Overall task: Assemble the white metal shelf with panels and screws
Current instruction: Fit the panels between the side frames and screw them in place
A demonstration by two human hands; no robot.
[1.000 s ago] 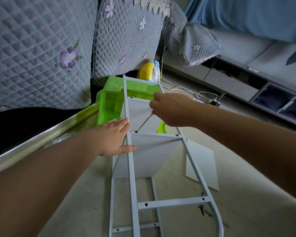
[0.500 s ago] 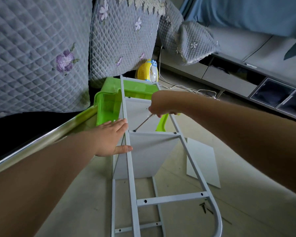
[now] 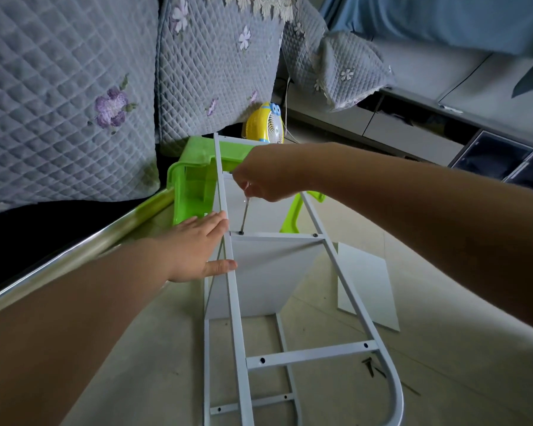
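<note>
A: What's biggest on my feed?

B: I see the quilted grey sofa cover (image 3: 74,96) filling the ten to twelve o'clock area. Below it the white shelf frame (image 3: 237,318) lies on the floor (image 3: 443,364), running from six o'clock up toward twelve, its far end beside a green plastic stool (image 3: 194,182).

A: And the panels?

B: One white panel (image 3: 259,278) stands inside the frame under a crossbar at centre. A loose panel (image 3: 366,284) lies flat on the floor at four o'clock, just beside the frame's right rail.

A: Hands?

B: My left hand (image 3: 197,247) is flat, fingers straight, pressed against the frame's left rail, the thumb lying across it at nine o'clock of centre. My right hand (image 3: 268,176) is curled round the handle of a screwdriver (image 3: 244,216), at twelve o'clock of centre. The shaft points down, tip on a screw (image 3: 241,233) at the crossbar's left end.

A: Anything smaller?

B: A yellow fan (image 3: 266,124) stands behind the stool at twelve. A second screw head (image 3: 315,235) sits at the crossbar's right end, and spare dark screws (image 3: 370,365) lie on the floor at five o'clock, near the frame's curved corner.
</note>
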